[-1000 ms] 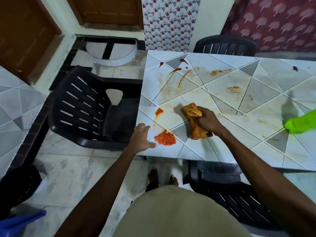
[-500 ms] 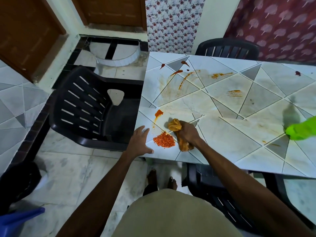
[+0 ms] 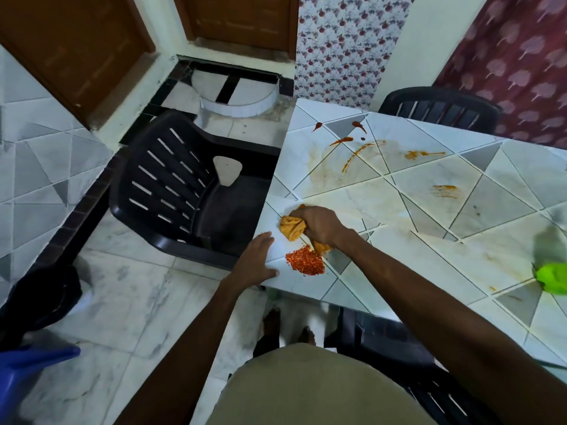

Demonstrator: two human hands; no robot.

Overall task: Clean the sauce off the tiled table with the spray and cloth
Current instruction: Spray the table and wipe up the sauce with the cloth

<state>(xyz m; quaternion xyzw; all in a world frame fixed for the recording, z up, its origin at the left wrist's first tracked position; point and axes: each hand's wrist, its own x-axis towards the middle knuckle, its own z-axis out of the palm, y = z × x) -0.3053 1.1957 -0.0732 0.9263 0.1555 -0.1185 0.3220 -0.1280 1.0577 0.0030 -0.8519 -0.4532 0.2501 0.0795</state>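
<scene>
Cloth (image 3: 291,230), orange and bunched, is gripped by the right hand (image 3: 320,225) on the tiled worktop (image 3: 429,259), touching a red crumbly heap (image 3: 305,264). The left hand (image 3: 256,262) lies flat on the near corner. A blurred green shape (image 3: 552,277), probably the spray, sits far right.

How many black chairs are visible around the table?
3. The left chair stands at the table's left end, the far chair behind its far edge, the near chair tucked under the near edge. A dark shape at lower left could be another.
</scene>
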